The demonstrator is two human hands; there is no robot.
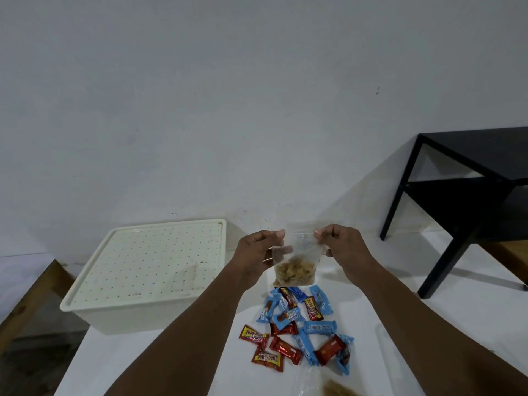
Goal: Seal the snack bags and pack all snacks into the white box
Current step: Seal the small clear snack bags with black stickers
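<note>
A small clear zip bag (295, 267) with brown snack pieces in its bottom hangs upright in the air above the table. My left hand (260, 250) pinches its top left corner and my right hand (341, 242) pinches its top right corner. Below the bag, a heap of several red and blue wrapped candy bars (300, 327) lies on the white table (157, 364). The white box (148, 272) stands to the left with its dotted lid on. A second clear bag of brown snacks (334, 388) pokes in at the bottom edge.
A black side table (468, 190) with a lower shelf stands at the right, against the white wall. The white table's left edge drops off to a wooden floor (25, 312) beside the box.
</note>
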